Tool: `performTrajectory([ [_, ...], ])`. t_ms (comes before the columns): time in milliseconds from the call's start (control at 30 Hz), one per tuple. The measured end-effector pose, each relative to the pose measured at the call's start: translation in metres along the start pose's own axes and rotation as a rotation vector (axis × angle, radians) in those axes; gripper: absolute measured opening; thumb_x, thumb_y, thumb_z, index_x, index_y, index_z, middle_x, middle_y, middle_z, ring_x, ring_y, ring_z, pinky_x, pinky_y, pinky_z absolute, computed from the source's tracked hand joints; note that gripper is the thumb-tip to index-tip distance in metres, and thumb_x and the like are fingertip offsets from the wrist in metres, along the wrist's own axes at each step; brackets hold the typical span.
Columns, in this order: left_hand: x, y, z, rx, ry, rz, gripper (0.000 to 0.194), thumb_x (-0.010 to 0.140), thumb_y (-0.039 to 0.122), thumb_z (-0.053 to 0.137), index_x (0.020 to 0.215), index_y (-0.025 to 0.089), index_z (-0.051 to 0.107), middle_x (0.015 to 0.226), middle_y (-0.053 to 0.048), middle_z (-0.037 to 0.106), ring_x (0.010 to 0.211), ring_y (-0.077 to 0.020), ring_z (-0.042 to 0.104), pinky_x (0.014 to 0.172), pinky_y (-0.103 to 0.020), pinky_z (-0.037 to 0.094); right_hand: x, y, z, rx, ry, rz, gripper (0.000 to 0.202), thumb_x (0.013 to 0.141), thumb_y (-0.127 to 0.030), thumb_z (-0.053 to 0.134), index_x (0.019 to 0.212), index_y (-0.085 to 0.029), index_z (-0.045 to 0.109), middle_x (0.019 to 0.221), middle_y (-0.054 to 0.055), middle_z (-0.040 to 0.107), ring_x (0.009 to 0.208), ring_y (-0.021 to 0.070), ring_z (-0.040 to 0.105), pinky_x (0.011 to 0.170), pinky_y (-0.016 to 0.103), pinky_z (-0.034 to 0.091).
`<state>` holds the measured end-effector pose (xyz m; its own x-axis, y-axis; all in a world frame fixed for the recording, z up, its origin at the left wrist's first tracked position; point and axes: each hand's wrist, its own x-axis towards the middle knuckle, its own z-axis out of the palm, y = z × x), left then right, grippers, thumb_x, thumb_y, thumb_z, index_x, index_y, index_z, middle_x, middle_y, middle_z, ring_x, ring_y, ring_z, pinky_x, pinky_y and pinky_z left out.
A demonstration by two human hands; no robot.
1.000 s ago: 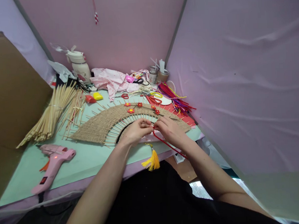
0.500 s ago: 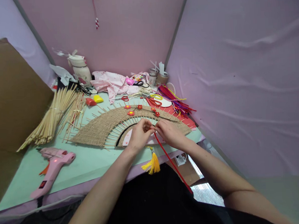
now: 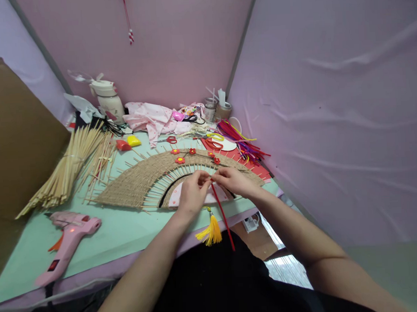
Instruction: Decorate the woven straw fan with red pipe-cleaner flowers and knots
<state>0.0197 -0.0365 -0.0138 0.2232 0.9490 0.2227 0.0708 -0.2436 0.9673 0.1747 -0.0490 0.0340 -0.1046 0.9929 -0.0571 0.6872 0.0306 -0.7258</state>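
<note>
head view: l hand (image 3: 192, 192) & r hand (image 3: 233, 180), fingertips pinched nearly closed on upper end of thin red fuzzy stem (image 3: 221, 206); rest dangles twd lap, nr yellow silky tassel (image 3: 212, 231). prob. v. light, bendy; grip nr tip.

Through my remote feed I make out a plain black garment (image 3: 204, 286), its cloth uniformly dark. To its left I see a slim, bare left forearm (image 3: 154, 268) tapering to a bare left hand (image 3: 192, 194); to its right, a bare right forearm (image 3: 292, 230), creased at the elbow, and a bare right hand (image 3: 235, 180).
</note>
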Motion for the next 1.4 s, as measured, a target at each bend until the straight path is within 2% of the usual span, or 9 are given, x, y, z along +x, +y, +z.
performTrajectory([
  [133,0.008,0.004,-0.004,-0.265,0.063,-0.194,0.014,0.067,0.022,0.07,0.078,0.016,0.065,0.077,-0.004,0.067,0.07,-0.0147,0.06,0.068,-0.026,0.045,0.004,0.005,0.004,0.254,0.123,-0.084,0.026,0.079,-0.039,0.057,0.085,-0.014,0.063,0.075,0.002,0.062,0.068,0.0133,0.055,0.062,0.024,0.042],
  [267,0.009,0.008,-0.005,-0.303,0.068,-0.21,0.017,0.062,0.026,0.073,0.075,0.015,0.067,0.073,-0.004,0.068,0.068,-0.0143,0.06,0.067,-0.026,0.046,0.003,0.003,0.013,0.316,0.207,-0.113,0.022,0.075,-0.036,0.062,0.083,-0.015,0.064,0.079,0.003,0.065,0.071,0.0147,0.058,0.066,0.026,0.045],
  [567,0.008,0.004,-0.005,-0.146,-0.058,-0.174,0.017,0.067,0.031,0.064,0.069,0.014,0.068,0.065,-0.002,0.065,0.063,-0.0144,0.057,0.064,-0.026,0.043,-0.006,-0.009,0.019,0.122,0.3,-0.167,0.011,0.08,-0.024,0.055,0.076,-0.017,0.062,0.07,0.0,0.063,0.065,0.0126,0.057,0.062,0.024,0.041],
  [800,0.006,0.006,-0.005,-0.151,-0.026,-0.176,0.019,0.069,0.033,0.064,0.069,0.014,0.067,0.063,-0.001,0.063,0.059,-0.0126,0.055,0.058,-0.024,0.041,-0.009,-0.009,0.028,-0.075,0.449,-0.311,0.011,0.084,-0.023,0.053,0.078,-0.018,0.061,0.075,0.003,0.063,0.071,0.0146,0.056,0.068,0.027,0.042],
  [867,0.007,0.004,-0.006,-0.21,-0.015,-0.208,0.02,0.067,0.034,0.067,0.071,0.014,0.068,0.063,-0.001,0.064,0.059,-0.0122,0.055,0.059,-0.024,0.042,-0.008,-0.008,0.026,-0.032,0.432,-0.309,0.013,0.086,-0.025,0.052,0.082,-0.018,0.062,0.08,0.004,0.065,0.075,0.0152,0.058,0.069,0.027,0.043],
  [1000,0.009,0.001,-0.007,-0.372,0.043,-0.272,0.024,0.064,0.037,0.072,0.073,0.014,0.069,0.066,-0.002,0.066,0.059,-0.0109,0.056,0.059,-0.023,0.044,-0.008,-0.005,0.018,0.138,0.289,-0.222,0.019,0.082,-0.032,0.059,0.095,-0.018,0.063,0.085,0.004,0.068,0.075,0.0152,0.062,0.064,0.025,0.046],
  [1067,0.01,0.001,-0.007,-0.421,0.051,-0.285,0.026,0.062,0.036,0.074,0.073,0.014,0.069,0.066,-0.003,0.067,0.059,-0.0107,0.056,0.059,-0.023,0.044,-0.01,-0.005,0.015,0.093,0.249,-0.211,0.015,0.08,-0.03,0.062,0.089,-0.018,0.064,0.081,0.003,0.068,0.072,0.0145,0.061,0.063,0.025,0.045],
  [1200,0.01,0.003,-0.006,-0.407,0.03,-0.313,0.027,0.057,0.036,0.077,0.072,0.014,0.069,0.065,-0.003,0.067,0.058,-0.0108,0.057,0.059,-0.024,0.046,-0.015,-0.007,0.012,-0.125,0.279,-0.247,0.009,0.082,-0.019,0.059,0.075,-0.018,0.065,0.074,0.002,0.066,0.067,0.0131,0.057,0.064,0.025,0.041],
  [1400,0.011,-0.002,-0.006,-0.38,-0.03,-0.314,0.027,0.058,0.036,0.077,0.074,0.014,0.07,0.066,-0.003,0.067,0.06,-0.0112,0.057,0.06,-0.024,0.046,-0.017,-0.011,0.01,-0.216,0.238,-0.242,0.007,0.082,-0.024,0.061,0.079,-0.018,0.064,0.076,0.001,0.067,0.067,0.0132,0.057,0.063,0.024,0.038],
])
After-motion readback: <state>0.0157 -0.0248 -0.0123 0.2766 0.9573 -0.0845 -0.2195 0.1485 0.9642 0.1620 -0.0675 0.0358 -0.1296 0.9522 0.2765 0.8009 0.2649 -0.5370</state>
